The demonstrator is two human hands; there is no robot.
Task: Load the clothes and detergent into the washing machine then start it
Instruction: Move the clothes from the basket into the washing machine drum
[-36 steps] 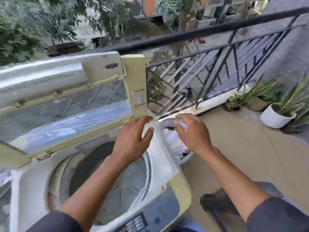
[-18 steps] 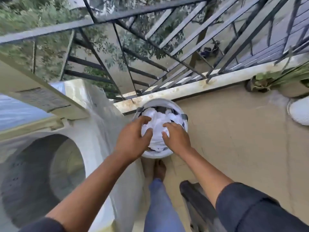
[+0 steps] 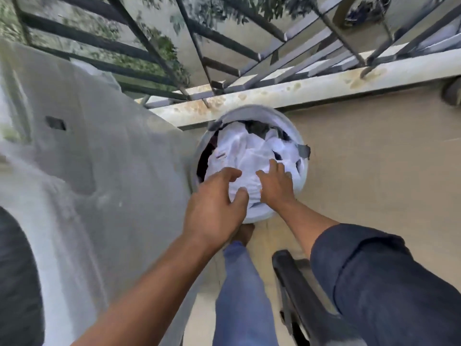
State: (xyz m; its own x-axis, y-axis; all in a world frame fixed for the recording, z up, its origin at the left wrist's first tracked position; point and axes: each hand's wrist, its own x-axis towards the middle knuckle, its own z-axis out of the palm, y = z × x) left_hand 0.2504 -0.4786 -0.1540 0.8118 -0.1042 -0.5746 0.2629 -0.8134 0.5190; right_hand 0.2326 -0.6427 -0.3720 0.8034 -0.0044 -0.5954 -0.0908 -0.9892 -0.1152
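Note:
A white bucket (image 3: pixel 298 179) stands on the floor beside the washing machine (image 3: pixel 99 176), filled with white clothes (image 3: pixel 249 151) and some dark ones. My left hand (image 3: pixel 214 203) reaches down over the bucket's near edge, fingers spread and bent, fingertips on the white cloth. My right hand (image 3: pixel 275 187) lies on the cloth to the right, fingers pressing into it. The dark opening of the machine's drum (image 3: pixel 17 283) shows at the far left. No detergent is in view.
A dark metal railing (image 3: pixel 224 46) on a stained concrete kerb (image 3: pixel 299 91) runs behind the bucket. My leg in blue trousers and bare foot (image 3: pixel 245 233) stand just below the bucket. A black object (image 3: pixel 299 295) sits on the floor at lower right.
The view has tipped further down and closer to the bucket. Both hands have dropped from the machine's rim onto the white clothes and spread out on them.

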